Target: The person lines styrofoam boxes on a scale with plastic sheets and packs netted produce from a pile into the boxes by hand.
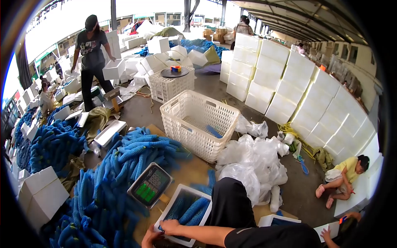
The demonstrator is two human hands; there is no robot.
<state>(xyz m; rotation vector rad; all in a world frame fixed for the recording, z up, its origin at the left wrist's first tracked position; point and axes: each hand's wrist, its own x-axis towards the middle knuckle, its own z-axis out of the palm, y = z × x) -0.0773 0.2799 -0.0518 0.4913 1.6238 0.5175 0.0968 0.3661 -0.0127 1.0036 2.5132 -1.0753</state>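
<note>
A white foam box (182, 192) lies tilted in front of me, with several long items in blue netting sleeves (194, 213) inside. My right hand (170, 226) reaches across the box from the right, its fingers closed around the end of a sleeved item near the left rim. At the box's lower left corner, my left hand (150, 237) grips the outside edge; some of its fingers are hidden. Just beyond the box stands a digital scale display (149, 184) with green-lit figures. A large heap of blue-sleeved items (99, 198) spreads to the left.
A white plastic crate (198, 120) stands ahead, beside clear plastic bags (256, 161). Stacked foam boxes (289, 82) line the right. A standing person (92, 53) handles a foam box at left; a seated person (345, 177) and a co-worker's hand (326, 235) are at right.
</note>
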